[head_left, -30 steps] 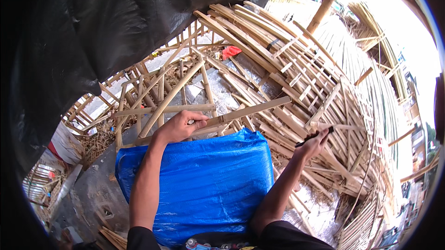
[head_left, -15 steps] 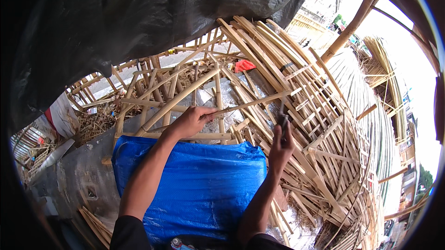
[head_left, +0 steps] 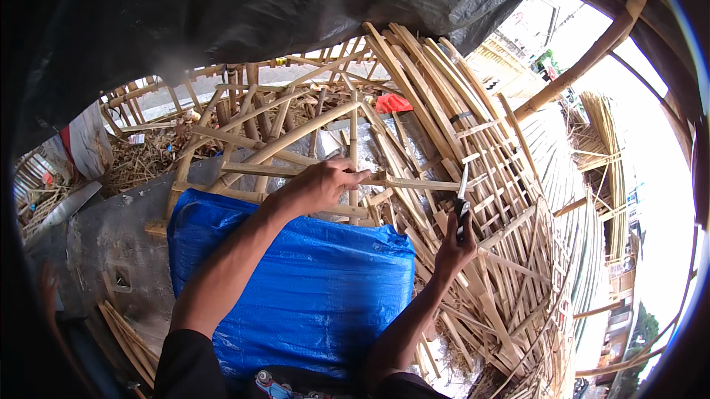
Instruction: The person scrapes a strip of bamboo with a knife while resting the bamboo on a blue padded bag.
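My left hand (head_left: pixel 330 183) is closed around a bamboo strip (head_left: pixel 421 184), which passes through the fingers and points right. In my right hand (head_left: pixel 455 245) is a knife (head_left: pixel 464 199) with a dark handle, its pale blade pointing up. The blade meets or overlaps the strip's right end; whether they touch I cannot tell. Beneath both forearms a blue tarp (head_left: pixel 303 288) covers something in front of me. Just beyond the tarp stands a frame of bamboo poles (head_left: pixel 296 140).
A large heap of split bamboo (head_left: pixel 481 281) fills the right side. Overhead hangs a black plastic sheet (head_left: pixel 259 22), with a slanting bamboo pole (head_left: pixel 592 59) at upper right. A red scrap (head_left: pixel 393 103) lies beyond the frame. At the left edge a blurred bare limb (head_left: pixel 49 292) shows.
The bamboo strip has shifted through or with my left hand and now lies nearly level. My right hand is lower, the knife blade more plainly visible. The whole view has shifted somewhat.
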Available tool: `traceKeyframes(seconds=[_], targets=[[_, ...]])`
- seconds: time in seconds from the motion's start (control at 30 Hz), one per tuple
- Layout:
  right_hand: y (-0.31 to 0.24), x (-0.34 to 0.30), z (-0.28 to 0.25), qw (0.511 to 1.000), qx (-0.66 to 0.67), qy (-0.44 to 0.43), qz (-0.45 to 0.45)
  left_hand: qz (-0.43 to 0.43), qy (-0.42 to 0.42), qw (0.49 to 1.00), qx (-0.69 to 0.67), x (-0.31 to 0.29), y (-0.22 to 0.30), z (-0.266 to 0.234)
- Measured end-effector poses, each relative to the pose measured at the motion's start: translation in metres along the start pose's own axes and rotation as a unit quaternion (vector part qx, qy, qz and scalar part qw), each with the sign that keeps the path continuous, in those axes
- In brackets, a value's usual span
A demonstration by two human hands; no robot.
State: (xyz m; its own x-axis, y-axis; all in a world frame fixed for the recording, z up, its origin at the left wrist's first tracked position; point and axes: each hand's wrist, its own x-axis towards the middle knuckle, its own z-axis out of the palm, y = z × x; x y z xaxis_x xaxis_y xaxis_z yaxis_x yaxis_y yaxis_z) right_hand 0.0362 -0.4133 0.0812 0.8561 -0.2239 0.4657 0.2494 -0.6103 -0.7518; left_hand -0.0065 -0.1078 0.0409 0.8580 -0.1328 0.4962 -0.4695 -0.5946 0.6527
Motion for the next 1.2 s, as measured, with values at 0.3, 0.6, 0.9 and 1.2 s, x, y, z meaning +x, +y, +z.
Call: traceKeyframes(seconds=[0.3, 0.6, 0.9, 1.2], targets=[[0.033, 0.011, -0.035, 0.971, 0.13, 0.179, 0.096, 0.034, 0.035, 0.998, -0.051, 0.005, 0.003, -0.011], [0.019, 0.003, -0.024, 0.966, 0.253, -0.051, -0.007, 0.012, 0.022, 0.996, -0.089, 0.008, 0.003, -0.008], [-0.003, -0.008, -0.014, 0.893, 0.405, -0.19, 0.039, -0.014, -0.007, 0.997, -0.076, 0.005, 0.006, -0.019], [-0.018, -0.013, -0.013, 0.875, 0.42, -0.234, 0.064, 0.006, 0.01, 0.995, -0.095, 0.003, 0.004, -0.016]])
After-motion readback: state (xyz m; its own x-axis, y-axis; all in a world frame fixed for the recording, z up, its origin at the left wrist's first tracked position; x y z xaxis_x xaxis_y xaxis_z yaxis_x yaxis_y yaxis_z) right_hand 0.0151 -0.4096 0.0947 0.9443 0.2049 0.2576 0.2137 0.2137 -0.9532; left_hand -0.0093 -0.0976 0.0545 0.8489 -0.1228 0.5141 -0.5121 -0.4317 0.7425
